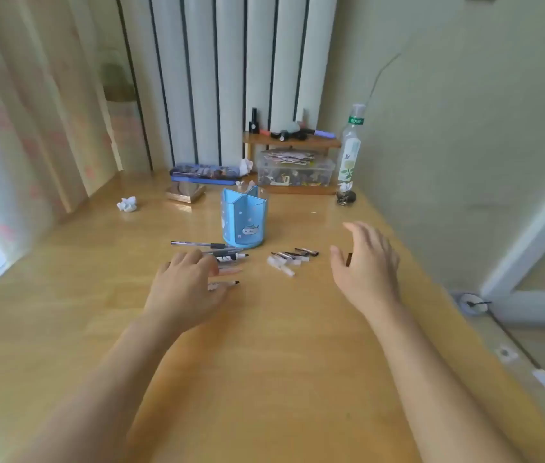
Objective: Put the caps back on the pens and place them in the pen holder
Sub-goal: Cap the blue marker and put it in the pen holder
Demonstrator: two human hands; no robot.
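Left fingers (196,258): close together, slightly bent, laid palm-down across a row of uncapped pens on the wooden desk (264,362). Just right of those fingertips, a black-and-white pen (232,258) poking out from under them, tip pointing right. Next to it on the near side, a pink pen (232,271), also reaching out past the fingertips. By the thumb, a black-tipped pen (228,284), partly covered by the left hand (186,289). Just beyond the knuckles, a clear pen (197,244) with a dark grip, lying crosswise, not touched.

Right fingers (373,237): straight, loosely spread, thumb held well apart, pinching nothing that can be made out. In the gap between thumb and fingers, a small dark piece (349,259); held or merely lying there, cannot tell. Cannot tell either whether the right hand (364,267) touches the desk.

Between the two sets of fingertips, nearer the right thumb, a loose cluster of caps (293,259), some dark, some clear, all off the pens.

Beyond the left fingertips and slightly right, past the clear pen: the blue pen holder (244,218), upright, with inner dividers, no pens showing above its rim.

Farther out: a crumpled paper (127,204) beyond and left of the left fingers, a blue pencil case (204,173) behind the holder, a clear plastic box (296,170) and a bottle (351,145) at the desk's far edge.
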